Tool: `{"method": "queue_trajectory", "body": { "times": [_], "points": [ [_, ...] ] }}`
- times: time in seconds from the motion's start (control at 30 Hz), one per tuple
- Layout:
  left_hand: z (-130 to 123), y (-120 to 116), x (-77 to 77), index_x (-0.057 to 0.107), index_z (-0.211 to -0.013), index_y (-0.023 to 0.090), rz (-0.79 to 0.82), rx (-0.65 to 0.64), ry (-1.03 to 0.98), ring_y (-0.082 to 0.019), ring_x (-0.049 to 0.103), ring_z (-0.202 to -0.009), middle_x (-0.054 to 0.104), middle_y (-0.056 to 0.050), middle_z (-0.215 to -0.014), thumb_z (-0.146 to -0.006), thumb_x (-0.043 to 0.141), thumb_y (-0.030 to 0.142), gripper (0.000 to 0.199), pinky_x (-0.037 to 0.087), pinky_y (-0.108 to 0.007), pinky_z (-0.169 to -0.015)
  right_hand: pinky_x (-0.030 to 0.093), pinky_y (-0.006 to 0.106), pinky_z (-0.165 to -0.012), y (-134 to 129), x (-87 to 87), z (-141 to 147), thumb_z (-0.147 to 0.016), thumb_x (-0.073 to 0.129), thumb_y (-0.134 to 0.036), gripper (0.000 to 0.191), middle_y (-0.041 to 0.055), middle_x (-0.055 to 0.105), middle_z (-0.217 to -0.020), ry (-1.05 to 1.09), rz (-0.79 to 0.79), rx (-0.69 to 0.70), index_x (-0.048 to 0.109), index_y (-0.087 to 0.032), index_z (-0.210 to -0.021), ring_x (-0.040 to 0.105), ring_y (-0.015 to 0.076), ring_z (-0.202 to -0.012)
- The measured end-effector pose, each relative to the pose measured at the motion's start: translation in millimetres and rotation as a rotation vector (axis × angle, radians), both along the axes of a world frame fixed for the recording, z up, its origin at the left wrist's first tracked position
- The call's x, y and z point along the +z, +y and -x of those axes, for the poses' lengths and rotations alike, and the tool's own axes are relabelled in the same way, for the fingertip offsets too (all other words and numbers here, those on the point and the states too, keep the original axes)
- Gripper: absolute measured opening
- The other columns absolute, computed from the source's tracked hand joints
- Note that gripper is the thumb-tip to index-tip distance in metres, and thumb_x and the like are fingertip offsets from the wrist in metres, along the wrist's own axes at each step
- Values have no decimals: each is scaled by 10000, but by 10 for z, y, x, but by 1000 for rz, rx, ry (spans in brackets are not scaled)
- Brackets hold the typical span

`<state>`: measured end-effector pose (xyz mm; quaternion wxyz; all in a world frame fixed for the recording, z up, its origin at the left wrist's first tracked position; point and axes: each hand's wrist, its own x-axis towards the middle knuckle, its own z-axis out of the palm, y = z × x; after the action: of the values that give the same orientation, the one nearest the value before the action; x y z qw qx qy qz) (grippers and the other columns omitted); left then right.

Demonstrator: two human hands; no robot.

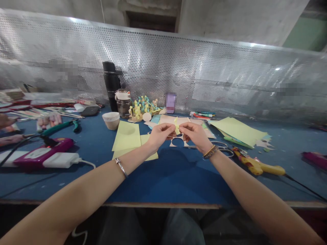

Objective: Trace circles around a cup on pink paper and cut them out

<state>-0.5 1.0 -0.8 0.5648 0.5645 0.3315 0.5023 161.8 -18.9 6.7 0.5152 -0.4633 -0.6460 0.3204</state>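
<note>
Above the blue workbench [173,183], near perforated metal [163,68], left hand [160,134] and right hand [194,134] fingers [171,130] pinch yellow paper [176,126].

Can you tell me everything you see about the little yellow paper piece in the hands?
The little yellow paper piece is small, thin and pale yellow, with a narrow, bent shape. Its exact outline is hard to tell. It stands upright, pinched between the left hand and the right hand, held in the air above the blue table.

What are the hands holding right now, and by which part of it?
The left hand and right hand pinch a small piece of yellow paper between their fingertips, by its lower part; its top sticks up.
</note>
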Motion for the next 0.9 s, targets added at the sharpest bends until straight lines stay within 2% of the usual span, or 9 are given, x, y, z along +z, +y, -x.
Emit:
{"method": "queue_trajectory", "body": {
  "times": [0.13,0.3,0.43,0.57,0.63,0.77,0.83,0.9],
  "points": [
    [-1,18,-5,668,-798,174,85,-17,-78,-125,631,-671,664,-16,-685,-704,699,474,316,500,-260,-676,415,210,-421,-15,15,-6,-768,610,-359,206,-8,602,-656,-65,-74,-3,621,-159,-816,507,64,-441],
    [5,42,-9,679,-860,170,173,-60,-91,-112,628,-692,678,-22,-735,-650,770,289,258,495,-263,-700,436,220,-444,-6,17,-30,-795,589,-344,183,-1,614,-722,-167,-158,5,629,-178,-862,525,66,-462],
    [16,69,-35,684,-957,198,121,-55,-110,-107,634,-760,688,-13,-794,-649,768,235,321,487,-283,-788,457,216,-444,10,4,-36,-820,557,-359,244,16,637,-786,-94,-88,45,615,-184,-978,559,74,-487],
    [16,82,-44,715,-876,184,71,7,-123,-105,619,-757,683,-16,-810,-629,776,274,270,469,-288,-821,465,209,-440,15,-30,-12,-823,557,-403,255,52,666,-878,-69,26,87,594,-176,-933,587,81,-523],
    [10,76,-37,718,-817,178,73,34,-118,-101,606,-735,674,-9,-775,-614,779,274,233,463,-281,-804,453,203,-433,17,-60,8,-807,580,-417,256,49,667,-826,-114,62,105,607,-174,-882,584,86,-527],
    [4,57,-19,715,-766,184,77,66,-104,-82,560,-659,643,17,-713,-588,791,277,215,454,-256,-727,409,194,-421,13,-98,45,-775,615,-407,236,-2,594,-592,-147,85,103,628,-171,-784,546,91,-491],
    [6,52,-12,712,-754,188,82,67,-104,-82,561,-662,637,21,-708,-579,795,278,214,452,-248,-718,393,190,-417,7,-87,50,-756,625,-378,212,-12,576,-582,-80,109,109,622,-167,-748,528,82,-477],
    [11,51,-6,706,-749,189,88,64,-111,-92,582,-703,641,16,-719,-582,788,278,207,454,-246,-733,383,192,-413,3,-65,41,-743,624,-365,201,-1,601,-662,22,147,120,609,-165,-739,524,72,-476]
  ]
}}
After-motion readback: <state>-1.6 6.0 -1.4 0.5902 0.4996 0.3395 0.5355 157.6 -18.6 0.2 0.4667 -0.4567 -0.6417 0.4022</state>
